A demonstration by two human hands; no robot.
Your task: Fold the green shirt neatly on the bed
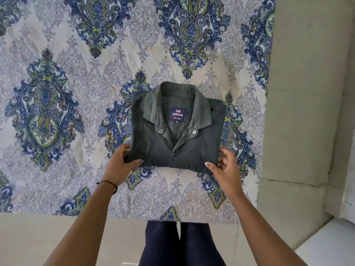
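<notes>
The green shirt lies folded into a compact rectangle on the bed, collar up and away from the person, its front buttoned and a dark label reading ARROW showing inside the neck. The left hand has its grip closed on the shirt's near left corner, thumb on top and fingers tucked under the edge. The right hand pinches the near right corner the same way, thumb pressed on the cloth. A thin black band circles the left wrist. The bed's cover is white with blue and green ornaments. Dark trousers show below, at the bed's near edge.
</notes>
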